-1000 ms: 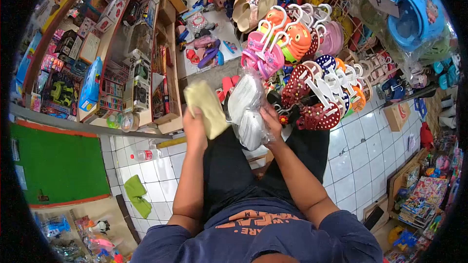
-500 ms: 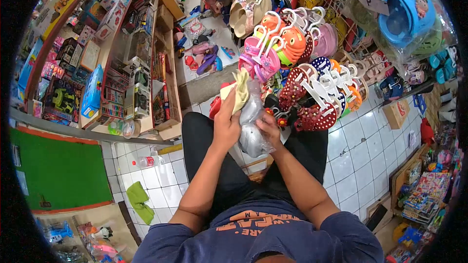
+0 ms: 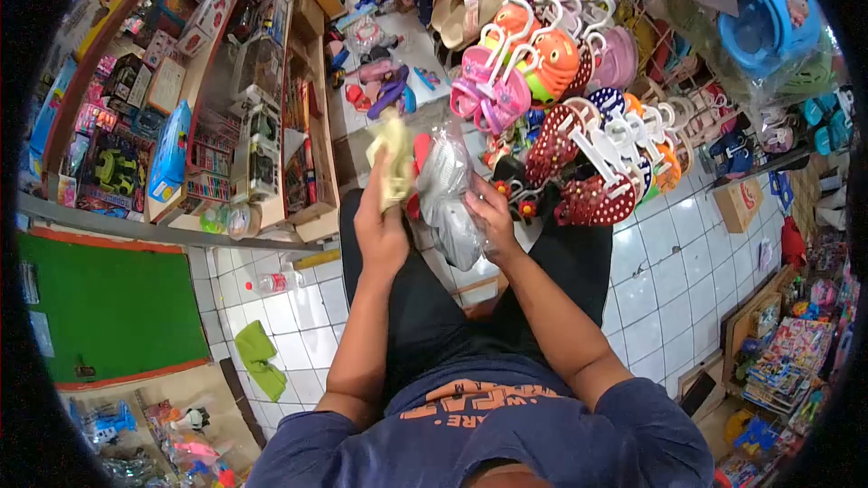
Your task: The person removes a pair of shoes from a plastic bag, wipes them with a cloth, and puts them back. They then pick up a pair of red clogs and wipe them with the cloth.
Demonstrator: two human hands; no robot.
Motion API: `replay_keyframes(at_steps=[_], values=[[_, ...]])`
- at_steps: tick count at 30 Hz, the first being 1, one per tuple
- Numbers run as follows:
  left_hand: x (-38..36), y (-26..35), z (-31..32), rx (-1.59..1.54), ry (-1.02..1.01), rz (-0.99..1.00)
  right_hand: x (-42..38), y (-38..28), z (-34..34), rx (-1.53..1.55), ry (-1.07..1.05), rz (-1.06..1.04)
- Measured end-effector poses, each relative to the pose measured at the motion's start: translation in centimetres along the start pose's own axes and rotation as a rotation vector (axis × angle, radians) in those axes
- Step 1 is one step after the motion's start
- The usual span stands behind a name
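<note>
My left hand is closed around a pale yellow cloth, which is slightly blurred and bunched above the fingers. Beside it, my right hand grips a clear plastic bag holding silver-grey items that look like a pair of shoes. The bag hangs upright between my knees, and a small gap separates it from the cloth. Something red shows behind the two, partly hidden. Close beyond my right hand are dark red polka-dot sandals and pink sandals on white hangers.
A shelf unit with boxed toys stands at the left. Blue clogs in plastic hang at upper right. On the tiled floor lie a green cloth and a plastic bottle. A cardboard box stands to the right.
My left hand has moved left with the yellow cloth, off the bagged grey items. My right hand has shifted slightly left with the bag, which has turned a little.
</note>
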State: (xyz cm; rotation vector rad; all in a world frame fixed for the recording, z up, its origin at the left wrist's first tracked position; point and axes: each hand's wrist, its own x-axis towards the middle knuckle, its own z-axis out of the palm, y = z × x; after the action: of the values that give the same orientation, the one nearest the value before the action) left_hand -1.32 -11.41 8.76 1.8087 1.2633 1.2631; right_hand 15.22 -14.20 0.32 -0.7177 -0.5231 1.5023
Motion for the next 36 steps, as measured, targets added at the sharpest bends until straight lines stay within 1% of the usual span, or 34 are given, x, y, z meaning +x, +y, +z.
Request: replay_keyframes(at_steps=[1,2,3,4,5,6,7,9,10,11,13,14,15,16,17,18,19,21,22,23,25,27,28,29,31,32,33,34,35,36], values=[[1.0,0.2,0.3,0.081,-0.107,0.183,0.2,0.8,-0.3,0.045,0.010,0.036],[1.2,0.2,1.2,0.160,-0.183,0.230,0.3,1.2,-0.3,0.057,-0.032,0.028],[1.2,0.1,2.0,0.236,-0.257,0.279,0.1,1.3,-0.6,0.057,-0.029,0.033],[0.9,-0.9,2.3,0.235,-0.256,0.274,-0.2,0.4,0.1,0.073,-0.016,0.030],[0.6,-2.3,2.8,0.170,-0.251,0.271,-0.4,-0.2,0.4,0.090,-0.003,0.023],[0.3,-3.6,3.3,0.102,-0.249,0.269,0.1,1.1,-1.3,0.112,0.065,0.039],[0.0,-4.0,3.4,0.097,-0.252,0.270,-0.2,0.2,-1.3,0.110,0.070,0.036],[-1.3,-4.5,3.1,-0.035,-0.321,0.023,-0.8,-1.5,-1.3,0.025,0.025,0.015],[-2.2,-5.4,2.9,0.018,-0.326,-0.038,-0.4,-1.2,-1.9,0.008,0.038,-0.023],[-2.3,-5.9,2.5,0.015,-0.326,-0.038,-0.3,-1.8,-1.7,0.007,0.039,-0.023],[-2.3,-6.3,1.3,0.027,-0.409,-0.418,-0.5,-2.9,-1.2,-0.022,-0.028,-0.045],[-2.2,-6.1,0.9,-0.040,-0.293,-0.508,-0.5,-3.0,-1.0,-0.022,-0.029,-0.045],[-2.1,-5.8,0.5,-0.130,-0.179,-0.631,-0.4,-3.0,-0.7,-0.094,-0.062,-0.118],[-1.8,-4.8,0.0,-0.143,-0.103,-0.536,-0.3,-3.0,-0.4,-0.165,-0.093,-0.193],[-1.6,-4.0,-0.4,-0.157,-0.028,-0.441,-0.2,-2.8,-0.3,-0.166,-0.093,-0.197],[-1.3,-3.2,-1.0,-0.129,-0.042,-0.343,-0.1,-2.3,-0.3,-0.313,-0.080,-0.251],[-1.0,-2.2,-1.0,-0.128,-0.041,-0.345,-0.1,-1.8,-0.3,-0.459,-0.068,-0.303],[-0.1,-0.5,0.0,0.009,-0.059,-0.014,0.0,-0.9,-0.3,-0.461,-0.068,-0.269],[0.2,-0.8,0.6,0.005,-0.156,0.021,0.0,-0.8,0.1,-0.382,-0.100,-0.246],[0.0,-1.6,1.8,0.010,-0.191,0.097,0.0,-0.8,0.4,-0.303,-0.134,-0.223],[-0.9,-3.1,3.3,0.005,-0.177,0.098,-0.1,-1.3,0.1,-0.289,-0.129,-0.219],[-2.1,-5.3,4.0,-0.046,-0.206,-0.013,-0.2,-2.1,-0.3,-0.260,-0.100,-0.211],[-3.0,-6.9,4.1,-0.020,-0.248,-0.074,-0.4,-1.8,-0.8,-0.288,-0.053,-0.229],[-3.5,-7.9,4.1,0.002,-0.286,-0.128,-0.5,-2.0,-1.5,-0.564,-0.022,-0.271],[-3.5,-8.2,3.6,-0.072,-0.437,-0.474,-0.9,-2.8,-1.1,-0.497,-0.040,-0.312],[-3.7,-8.2,3.4,-0.084,-0.438,-0.460,-1.2,-3.0,-0.6,-0.297,-0.022,-0.253],[-4.1,-8.3,3.1,-0.223,-0.438,-0.594,-1.9,-3.5,-0.4,-0.307,-0.021,-0.261],[-3.9,-8.4,2.9,-0.361,-0.436,-0.717,-2.2,-4.2,0.0,-0.527,-0.101,-0.406],[-3.3,-7.5,2.6,-0.474,-0.367,-0.827,-2.0,-5.2,0.7,-0.743,-0.180,-0.558],[-2.5,-6.8,2.3,-0.637,-0.343,-0.859,-2.3,-6.2,1.4,-0.789,-0.264,-0.577]])
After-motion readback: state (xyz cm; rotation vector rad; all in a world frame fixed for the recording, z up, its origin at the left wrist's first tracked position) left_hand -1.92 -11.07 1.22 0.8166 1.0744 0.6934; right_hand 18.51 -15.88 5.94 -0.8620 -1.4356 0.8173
